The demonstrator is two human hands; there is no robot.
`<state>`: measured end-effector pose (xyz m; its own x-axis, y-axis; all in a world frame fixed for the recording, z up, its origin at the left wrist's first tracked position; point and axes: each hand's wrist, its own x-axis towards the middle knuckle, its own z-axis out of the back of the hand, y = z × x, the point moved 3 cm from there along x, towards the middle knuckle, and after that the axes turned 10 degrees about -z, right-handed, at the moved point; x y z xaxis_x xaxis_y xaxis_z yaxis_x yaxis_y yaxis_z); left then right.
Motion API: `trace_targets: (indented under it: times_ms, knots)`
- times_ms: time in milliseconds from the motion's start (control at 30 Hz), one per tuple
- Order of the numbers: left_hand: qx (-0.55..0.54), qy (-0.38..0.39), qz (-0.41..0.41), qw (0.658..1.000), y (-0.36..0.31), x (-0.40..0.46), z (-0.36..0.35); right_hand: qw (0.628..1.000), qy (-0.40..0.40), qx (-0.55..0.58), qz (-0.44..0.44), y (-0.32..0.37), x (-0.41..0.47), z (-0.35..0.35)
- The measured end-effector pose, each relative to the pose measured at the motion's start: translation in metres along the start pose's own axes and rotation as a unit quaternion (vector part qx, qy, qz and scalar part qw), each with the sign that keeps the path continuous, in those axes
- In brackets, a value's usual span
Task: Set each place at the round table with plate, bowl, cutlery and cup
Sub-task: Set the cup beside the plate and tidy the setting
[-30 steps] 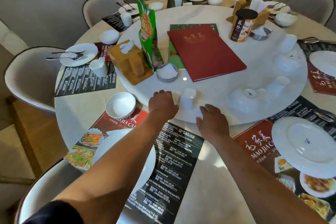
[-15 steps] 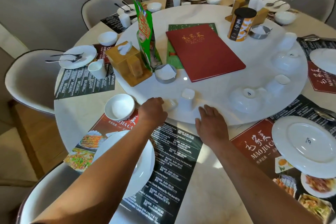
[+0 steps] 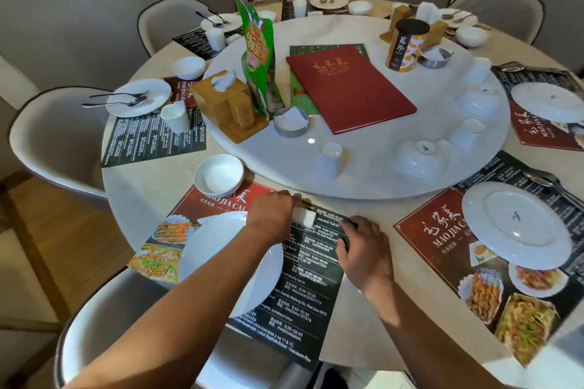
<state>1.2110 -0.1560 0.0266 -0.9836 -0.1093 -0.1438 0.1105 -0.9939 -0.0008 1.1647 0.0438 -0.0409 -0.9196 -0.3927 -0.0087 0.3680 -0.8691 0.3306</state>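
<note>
Fingers of the left hand [image 3: 271, 218] pinch a small white cup [image 3: 304, 217] that lies tipped on its side, its long axis running left to right, just above the dark placemat [image 3: 303, 294] at the near place. The cup sits at the fingertips' right side, between the two hands. Just right of it, the right hand [image 3: 363, 249] rests on the mat with fingers curled downward; whether it holds anything I cannot tell. The left hand is plainly the nearer one for setting the cup down.

Left of the cup the plate [image 3: 218, 249] covers much of the mat, and the bowl [image 3: 218, 174] stands beyond that, so the free room is the mat's far right corner. Close beyond runs the edge of the raised turntable [image 3: 379, 167], carrying another cup [image 3: 330, 158] and an upturned bowl [image 3: 422, 158]. The worktop [image 3: 148, 186] shows bare at far left.
</note>
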Motion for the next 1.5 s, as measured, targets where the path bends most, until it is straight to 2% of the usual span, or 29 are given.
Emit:
trace_targets:
  times_ms: [367,500,600,700,800,933,1033,1233,1400,1500]
  knots:
    - [0.006,0.024,-0.007,1.000,-0.003,0.006,-0.011,1.000,0.014,0.005,0.001,0.000,-0.003,0.003]
    - [-0.037,0.020,-0.010,0.999,-0.002,0.007,-0.016,1.000,0.016,0.007,0.002,-0.002,0.006,0.007]
    - [-0.084,-0.018,-0.001,0.996,0.002,0.010,-0.011,1.000,-0.006,0.013,0.003,0.003,0.027,0.023]
    - [-0.099,-0.049,0.021,0.994,0.010,0.022,-0.004,0.998,-0.045,-0.025,0.019,0.017,0.060,0.041]
    - [-0.101,-0.021,0.049,0.993,0.015,0.036,0.000,0.989,-0.075,-0.100,0.074,0.039,0.094,0.057]
    - [-0.113,0.024,0.069,0.991,0.014,0.052,-0.001,0.969,-0.015,-0.201,0.146,0.068,0.131,0.062]
    - [-0.121,0.039,0.079,0.989,0.012,0.057,-0.006,0.952,0.035,-0.256,0.167,0.079,0.146,0.063]
    - [-0.109,0.045,0.083,0.990,0.013,0.057,-0.007,0.943,0.033,-0.278,0.179,0.088,0.151,0.072]
    - [-0.112,0.041,0.072,0.990,0.009,0.049,-0.007,0.957,0.025,-0.249,0.147,0.071,0.145,0.083]
    - [-0.128,0.025,0.072,0.989,0.006,0.038,-0.005,0.994,0.028,-0.089,0.051,0.044,0.131,0.086]
